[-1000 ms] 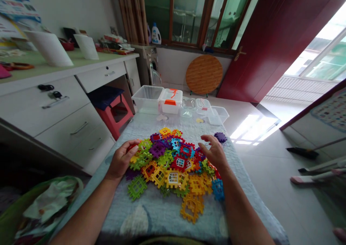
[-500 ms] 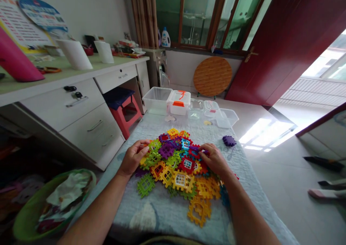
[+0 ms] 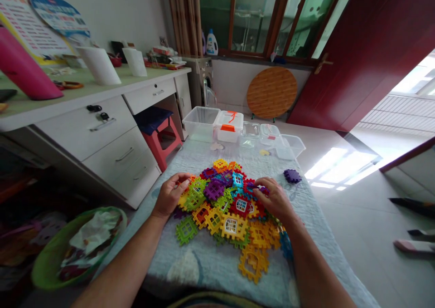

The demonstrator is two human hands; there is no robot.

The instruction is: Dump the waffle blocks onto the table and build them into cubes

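A heap of interlocking plastic building blocks point(image 3: 234, 226), square with notched edges, lies on the cloth-covered table. Yellow, green, red, purple, orange and blue blocks are mixed together, some with white window inserts. My left hand point(image 3: 170, 197) rests at the heap's left edge, thumb and fingers curled near an orange block; what they grip is partly hidden. At the heap's right side, my right hand point(image 3: 276, 199) has its fingers closed on a purple block point(image 3: 261, 189). Apart from the heap, a small stack of dark purple blocks point(image 3: 292, 176) sits to the right.
Along the table's far end stand a clear plastic bin point(image 3: 202, 123), a lidded box with an orange latch point(image 3: 228, 127) and smaller clear containers point(image 3: 290, 146). Left of the table are a red stool point(image 3: 166, 140), a white desk point(image 3: 112, 149) and a green basket point(image 3: 41, 271).
The view has shifted slightly, moving everything a little to the right in the picture. My right hand's fingers have shifted over the purple block. My left hand has stayed at the heap's left edge.
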